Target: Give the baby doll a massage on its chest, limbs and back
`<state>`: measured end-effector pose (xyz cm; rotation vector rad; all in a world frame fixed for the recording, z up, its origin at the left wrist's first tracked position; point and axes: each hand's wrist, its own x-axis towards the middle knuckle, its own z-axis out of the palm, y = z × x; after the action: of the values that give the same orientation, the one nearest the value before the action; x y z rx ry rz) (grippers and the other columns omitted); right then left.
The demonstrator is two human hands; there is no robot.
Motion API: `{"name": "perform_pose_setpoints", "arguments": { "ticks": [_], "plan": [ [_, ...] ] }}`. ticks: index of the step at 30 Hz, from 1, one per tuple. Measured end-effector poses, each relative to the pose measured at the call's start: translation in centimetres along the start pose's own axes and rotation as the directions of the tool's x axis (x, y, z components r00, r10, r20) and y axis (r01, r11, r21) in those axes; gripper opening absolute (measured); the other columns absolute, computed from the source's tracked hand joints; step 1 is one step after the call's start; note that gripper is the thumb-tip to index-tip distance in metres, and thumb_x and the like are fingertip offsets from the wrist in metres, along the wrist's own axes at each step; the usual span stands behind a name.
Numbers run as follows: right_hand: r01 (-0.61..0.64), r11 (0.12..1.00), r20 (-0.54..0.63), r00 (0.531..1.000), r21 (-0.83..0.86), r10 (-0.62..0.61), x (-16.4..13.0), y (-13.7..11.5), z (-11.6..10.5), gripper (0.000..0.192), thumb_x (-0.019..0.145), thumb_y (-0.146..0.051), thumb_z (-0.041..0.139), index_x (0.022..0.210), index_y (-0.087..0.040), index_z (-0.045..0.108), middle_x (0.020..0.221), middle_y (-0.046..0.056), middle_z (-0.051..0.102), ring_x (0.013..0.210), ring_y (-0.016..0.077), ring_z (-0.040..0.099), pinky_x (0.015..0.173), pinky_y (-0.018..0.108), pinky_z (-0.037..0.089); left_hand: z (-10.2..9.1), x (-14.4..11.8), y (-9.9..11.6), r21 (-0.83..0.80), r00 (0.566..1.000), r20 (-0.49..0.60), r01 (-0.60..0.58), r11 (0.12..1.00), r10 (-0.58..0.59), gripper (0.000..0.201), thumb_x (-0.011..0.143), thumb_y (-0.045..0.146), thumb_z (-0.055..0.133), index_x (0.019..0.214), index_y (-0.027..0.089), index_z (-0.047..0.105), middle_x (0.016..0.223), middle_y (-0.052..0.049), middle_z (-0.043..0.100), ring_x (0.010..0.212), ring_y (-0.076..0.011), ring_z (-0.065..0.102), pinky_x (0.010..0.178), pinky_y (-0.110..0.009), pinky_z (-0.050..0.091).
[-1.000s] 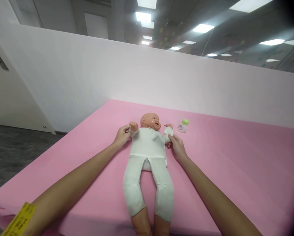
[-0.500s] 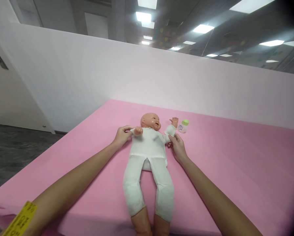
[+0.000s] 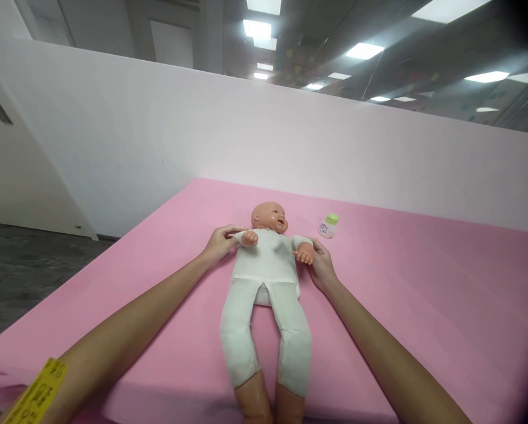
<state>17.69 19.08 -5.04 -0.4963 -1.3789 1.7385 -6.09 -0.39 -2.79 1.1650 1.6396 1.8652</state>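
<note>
A baby doll (image 3: 266, 277) in a white one-piece suit lies on its back on the pink mat (image 3: 423, 306), head toward the far wall, bare feet at the near edge. My left hand (image 3: 220, 242) grips the doll's arm on the left, whose fist is folded onto the chest. My right hand (image 3: 320, 265) holds the doll's other arm at the sleeve, its hand bent down beside the torso. A small baby bottle (image 3: 328, 226) with a green cap stands just beyond my right hand.
A white partition wall (image 3: 290, 147) borders the mat's far side. On the left, a door (image 3: 7, 171) and dark floor (image 3: 20, 265) lie beyond the mat's edge. A yellow tag (image 3: 36, 394) is on my left forearm.
Both doll arms were raised beside the head a second ago; my hands have folded them down toward the chest, first the left one, then the right.
</note>
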Motion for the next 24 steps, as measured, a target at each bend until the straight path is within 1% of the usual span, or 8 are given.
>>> {"name": "perform_pose_setpoints", "arguments": {
  "ticks": [3,5,8,10,14,20,22,24],
  "plan": [
    [0.0,1.0,-0.029,1.0,0.005,0.0,0.12,-0.04,0.06,0.027,0.064,-0.035,0.087,0.078,-0.023,0.068,0.077,-0.001,0.067,0.069,0.0147,0.059,0.065,0.028,0.05,-0.12,0.17,0.04,-0.021,0.999,-0.03,-0.014,1.0,0.014,0.036,0.068,0.033,0.088,0.099,0.02,0.076,0.105,-0.007,0.073,0.099,-0.0236,0.066,0.08,-0.03,0.051],
    [-0.013,1.0,-0.039,0.999,0.007,0.013,0.2,-0.15,0.13,0.028,0.067,-0.04,0.087,0.076,-0.022,0.067,0.069,-0.003,0.061,0.059,0.0121,0.052,0.055,0.027,0.043,-0.16,0.2,0.19,-0.033,0.999,-0.036,-0.007,0.999,0.006,0.037,0.066,0.039,0.091,0.092,0.018,0.075,0.101,-0.008,0.074,0.094,-0.0237,0.067,0.08,-0.031,0.051],
    [-0.053,0.999,-0.042,0.998,0.002,0.053,0.27,-0.36,0.2,0.028,0.071,-0.042,0.086,0.083,-0.021,0.071,0.058,-0.006,0.049,0.052,0.0096,0.04,0.049,0.025,0.033,-0.16,0.13,0.44,-0.044,0.999,-0.032,0.014,0.999,-0.015,0.04,0.065,0.047,0.092,0.082,0.016,0.075,0.092,-0.009,0.075,0.087,-0.0243,0.068,0.078,-0.033,0.051],
    [-0.07,0.998,-0.043,0.997,-0.003,0.069,0.29,-0.45,0.22,0.029,0.071,-0.04,0.087,0.087,-0.02,0.072,0.055,-0.007,0.045,0.051,0.0092,0.037,0.048,0.025,0.03,-0.15,0.08,0.57,-0.048,0.999,-0.03,0.022,0.999,-0.024,0.042,0.064,0.051,0.092,0.082,0.016,0.077,0.092,-0.01,0.076,0.086,-0.0248,0.068,0.079,-0.034,0.051],
    [-0.074,0.997,-0.044,0.996,-0.005,0.074,0.34,-0.44,0.2,0.031,0.07,-0.043,0.088,0.083,-0.021,0.07,0.056,-0.007,0.047,0.05,0.0085,0.037,0.048,0.024,0.03,-0.08,-0.01,0.71,-0.045,0.999,-0.027,0.045,0.998,-0.046,0.042,0.068,0.053,0.09,0.086,0.017,0.081,0.095,-0.01,0.078,0.089,-0.0259,0.068,0.08,-0.034,0.051],
    [-0.082,0.996,-0.037,0.996,-0.045,0.08,0.3,-0.25,0.06,0.045,0.073,-0.055,0.086,0.063,-0.021,0.058,0.05,-0.006,0.043,0.05,0.0102,0.038,0.048,0.025,0.031,-0.06,-0.13,0.66,-0.035,0.997,-0.05,0.058,0.998,-0.06,0.041,0.073,0.053,0.088,0.081,0.015,0.077,0.087,-0.009,0.075,0.083,-0.0232,0.066,0.075,-0.032,0.049],
    [-0.061,0.997,-0.028,0.998,-0.049,0.06,0.27,-0.18,0.04,0.043,0.072,-0.053,0.087,0.065,-0.02,0.061,0.054,-0.005,0.048,0.053,0.011,0.042,0.049,0.026,0.034,-0.1,-0.12,0.61,-0.031,0.997,-0.051,0.053,0.998,-0.055,0.04,0.072,0.052,0.087,0.082,0.015,0.077,0.089,-0.009,0.075,0.083,-0.0232,0.066,0.075,-0.032,0.049],
    [-0.038,0.998,-0.016,0.999,-0.04,0.038,0.25,-0.16,0.05,0.036,0.07,-0.049,0.089,0.075,-0.02,0.068,0.063,-0.003,0.058,0.058,0.0123,0.048,0.053,0.026,0.04,-0.11,-0.08,0.57,-0.026,0.998,-0.046,0.043,0.999,-0.044,0.039,0.072,0.049,0.087,0.088,0.015,0.079,0.094,-0.009,0.076,0.087,-0.0241,0.067,0.077,-0.032,0.049]
  ]
}}
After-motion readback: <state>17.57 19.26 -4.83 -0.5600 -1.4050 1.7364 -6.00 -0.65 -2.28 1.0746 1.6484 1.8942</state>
